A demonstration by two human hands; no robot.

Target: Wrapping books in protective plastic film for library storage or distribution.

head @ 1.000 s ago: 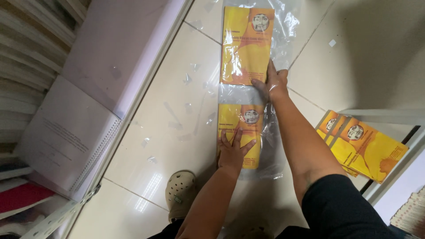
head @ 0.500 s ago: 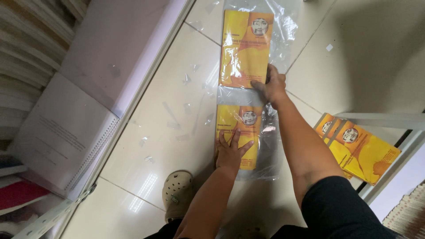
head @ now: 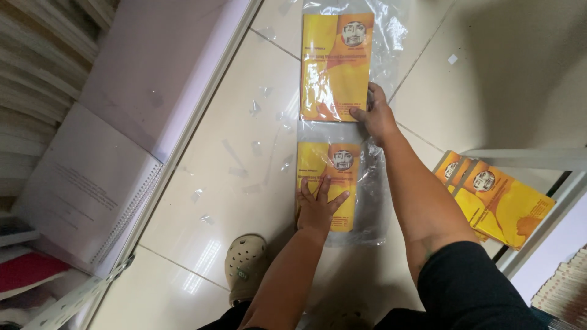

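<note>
A: What are the hands doing?

B: The left hand [head: 318,211] lies flat, fingers spread, pressing on the near yellow book [head: 329,183], which sits inside a long clear plastic sleeve [head: 370,201] on the floor. The right hand [head: 377,116] is half-curled, fingertips pinching the lower right corner of the far yellow book [head: 336,67], which lies in the same sleeve, just beyond the first.

A: Has anything changed in the last second?

B: Very little. The left hand has stayed flat on the near book. The right hand has crept slightly up the far book's edge, and the two books remain end to end with a narrow strip of bare plastic between them. I'd judge the books are being squared up inside the sleeve.

A: And around them?

B: A glossy cream tiled floor [head: 214,177], littered with small scraps of clear film [head: 257,107]. A beige clog [head: 246,266] sits beside the left arm. To the right, a fanned stack of matching yellow books [head: 498,198]. To the left, a white spiral-bound booklet [head: 85,189] and piled paper.
</note>
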